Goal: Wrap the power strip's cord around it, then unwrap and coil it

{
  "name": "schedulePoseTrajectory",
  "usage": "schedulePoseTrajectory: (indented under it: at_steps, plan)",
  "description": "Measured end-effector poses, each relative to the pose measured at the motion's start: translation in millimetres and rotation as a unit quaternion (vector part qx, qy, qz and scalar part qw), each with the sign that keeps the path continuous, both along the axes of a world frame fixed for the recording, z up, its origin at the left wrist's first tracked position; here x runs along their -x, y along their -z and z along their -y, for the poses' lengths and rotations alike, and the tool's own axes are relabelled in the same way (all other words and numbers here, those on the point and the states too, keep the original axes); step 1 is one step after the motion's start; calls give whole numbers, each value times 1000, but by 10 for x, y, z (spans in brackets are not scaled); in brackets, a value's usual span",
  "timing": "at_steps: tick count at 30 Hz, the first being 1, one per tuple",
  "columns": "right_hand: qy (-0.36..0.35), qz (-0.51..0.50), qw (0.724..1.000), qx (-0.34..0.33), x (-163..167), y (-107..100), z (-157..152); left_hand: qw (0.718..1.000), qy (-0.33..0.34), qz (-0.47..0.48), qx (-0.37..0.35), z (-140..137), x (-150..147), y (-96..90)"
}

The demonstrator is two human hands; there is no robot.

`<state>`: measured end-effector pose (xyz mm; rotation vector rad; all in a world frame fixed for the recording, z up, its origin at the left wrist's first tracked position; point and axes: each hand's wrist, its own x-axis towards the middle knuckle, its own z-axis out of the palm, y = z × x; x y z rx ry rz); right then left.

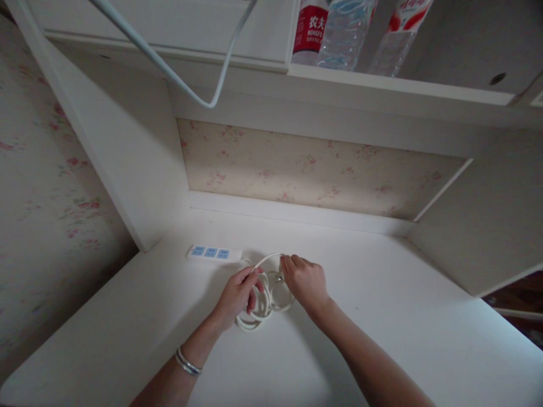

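A white power strip point(214, 254) with three blue socket faces lies on the white desk, left of my hands. Its cream power cord point(269, 305) is looped in loose coils on the desktop between and below my hands. My left hand point(240, 291) pinches the cord between thumb and fingers, its other fingers curled by the coils. Higher and to the right, my right hand point(304, 278) is closed on another part of the same cord, and a short arc of it bridges both hands. The plug end is not clearly visible; something metallic shows beside my right fingers.
The white desktop point(382, 316) runs to side panels left and right. Above it, a shelf holds several plastic bottles point(344, 34). A pale bent rod or cable point(211, 104) hangs at the upper left. Floral wallpaper point(271, 169) covers the back.
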<state>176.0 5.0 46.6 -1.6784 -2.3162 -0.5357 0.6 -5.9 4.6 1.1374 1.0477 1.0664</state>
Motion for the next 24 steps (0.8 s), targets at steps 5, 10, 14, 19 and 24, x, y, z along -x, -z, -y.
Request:
schedulePoseTrajectory:
  at_steps: [5, 10, 14, 19, 24]
  plan:
    - [-112, -13, 993, 22, 136, 15, -27, 1000, 6, -2, -14, 21, 13, 18]
    - [-204, -174, 961, 74, 98, 76, -11, 999, -33, 28, 2, -19, 50, -3]
    - [-196, -528, 819, 107, -149, 227, -49, 993, -70, 88, 24, -67, 132, -41]
    - [-51, -798, 587, 124, -419, 569, -206, 988, -59, 142, 34, -77, 211, -41]
    - [-127, -752, 557, 329, -287, 699, -245, 985, -16, 164, 45, -64, 197, -4]
